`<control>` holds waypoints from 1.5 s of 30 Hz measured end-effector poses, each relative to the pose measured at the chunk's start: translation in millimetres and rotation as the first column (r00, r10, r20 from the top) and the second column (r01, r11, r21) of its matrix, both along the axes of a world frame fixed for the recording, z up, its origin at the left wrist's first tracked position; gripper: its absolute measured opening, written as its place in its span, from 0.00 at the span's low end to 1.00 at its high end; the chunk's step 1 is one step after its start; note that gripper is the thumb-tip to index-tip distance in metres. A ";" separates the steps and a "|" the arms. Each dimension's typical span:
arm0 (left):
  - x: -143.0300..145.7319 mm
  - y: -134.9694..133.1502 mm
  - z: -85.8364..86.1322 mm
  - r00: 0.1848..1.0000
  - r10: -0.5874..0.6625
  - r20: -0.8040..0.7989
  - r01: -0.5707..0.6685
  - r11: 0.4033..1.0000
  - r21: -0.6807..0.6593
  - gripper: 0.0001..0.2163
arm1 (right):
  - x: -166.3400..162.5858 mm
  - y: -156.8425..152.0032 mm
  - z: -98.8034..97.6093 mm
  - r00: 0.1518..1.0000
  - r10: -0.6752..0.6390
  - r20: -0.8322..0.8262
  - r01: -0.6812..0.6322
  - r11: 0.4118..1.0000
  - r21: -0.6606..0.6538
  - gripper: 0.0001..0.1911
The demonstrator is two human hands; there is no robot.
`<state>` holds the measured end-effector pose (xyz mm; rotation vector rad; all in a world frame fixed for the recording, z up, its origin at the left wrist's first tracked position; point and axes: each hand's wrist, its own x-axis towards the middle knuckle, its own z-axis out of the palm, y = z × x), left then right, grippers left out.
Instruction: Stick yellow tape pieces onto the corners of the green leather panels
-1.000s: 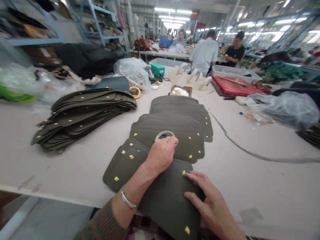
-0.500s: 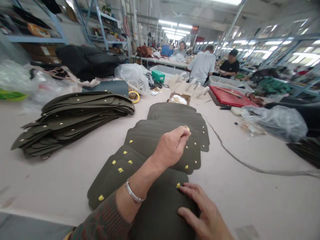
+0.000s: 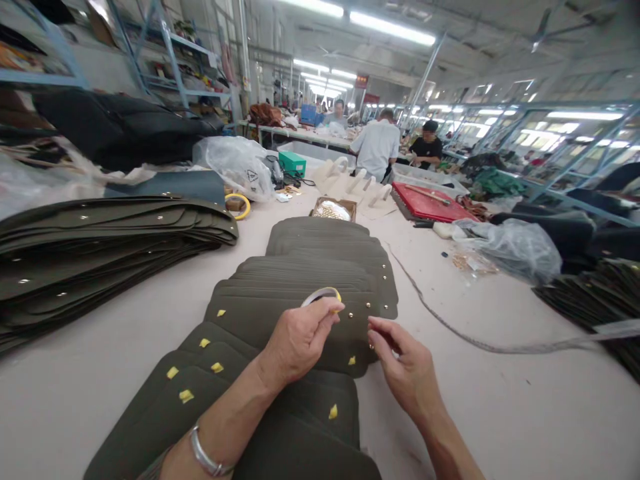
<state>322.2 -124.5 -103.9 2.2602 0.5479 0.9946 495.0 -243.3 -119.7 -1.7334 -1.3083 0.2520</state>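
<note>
My left hand [image 3: 299, 339] pinches a small roll of tape [image 3: 323, 297] and holds it up over a fanned row of dark olive leather panels [image 3: 300, 280]. Several of the near panels carry small yellow tape tabs [image 3: 186, 396]. My right hand [image 3: 400, 363] hovers just right of the roll, thumb and fingers drawn together near a metal stud; whether anything is in them I cannot make out. A metal bracelet [image 3: 205, 457] sits on my left wrist.
A tall stack of the same panels [image 3: 100, 240] lies at the left. A box of small metal parts [image 3: 333, 210], a yellow tape roll [image 3: 239, 205], plastic bags [image 3: 510, 247], a red tray [image 3: 425, 203] and a cable [image 3: 450, 333] share the table. Other people work at the far benches.
My left hand picked the tape roll up off the panels and now holds it raised. My right hand left the near panel and came up beside the roll. The view tilted upward.
</note>
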 end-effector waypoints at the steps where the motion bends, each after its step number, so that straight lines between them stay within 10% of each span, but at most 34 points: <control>1: 0.2 -1.3 0.3 0.999 -0.032 -0.022 0.033 0.999 0.038 0.10 | 0.1 2.6 3.7 1.000 0.022 -0.011 -0.021 1.000 0.012 0.11; 9: 0.8 -7.4 -1.6 0.964 -0.014 -0.267 0.070 0.978 0.199 0.18 | -8.4 19.8 18.0 0.946 0.282 0.162 -0.303 0.944 0.130 0.12; 21: 3.1 -13.2 -5.6 0.936 0.020 -0.352 0.060 0.975 0.214 0.06 | -14.9 24.2 1.9 0.884 0.168 0.436 -0.284 0.934 0.216 0.08; 25: 4.5 -13.4 -8.2 0.947 0.058 -0.316 0.023 0.969 0.248 0.07 | -20.1 23.1 3.5 0.933 0.106 0.345 -0.190 0.957 0.218 0.07; 29: 7.0 -16.0 -7.3 0.963 0.106 -0.247 -0.017 0.941 0.337 0.11 | -25.8 24.2 4.3 0.992 0.068 -0.102 -0.062 0.996 0.063 0.07; 34: 10.8 -24.7 -7.0 0.982 0.095 -0.164 -0.029 0.931 0.364 0.10 | -11.4 30.7 -4.3 0.805 -0.036 -0.593 0.004 0.998 -0.055 0.11; 45: 14.9 -19.6 -6.4 0.725 0.260 -0.637 -0.090 0.954 0.287 0.05 | -1.4 31.8 -9.0 0.982 -0.053 -0.180 0.033 0.993 -0.117 0.16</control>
